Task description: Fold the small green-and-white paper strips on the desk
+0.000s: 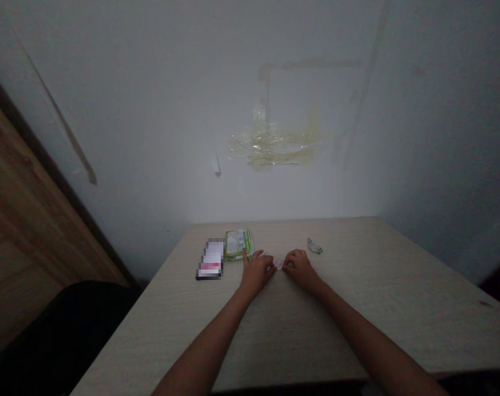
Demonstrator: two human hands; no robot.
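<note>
My left hand (257, 273) and my right hand (299, 269) meet near the middle of the pale wood-grain table (336, 308). Between them, both pinch a small white-and-pink strip of paper or wrapper (278, 263), partly hidden by my fingers. My left index finger reaches out to the lower edge of a flat green-and-white packet (238, 245). To the packet's left lies a phone (210, 259) with a blurred screen. A small green scrap of wrapper (314, 247) lies beyond my right hand, out of contact.
The table's far side meets a white wall (150, 110) marked with old tape residue (274, 146). A wooden panel (22, 187) and a dark chair back (55, 335) stand beyond the table's left edge.
</note>
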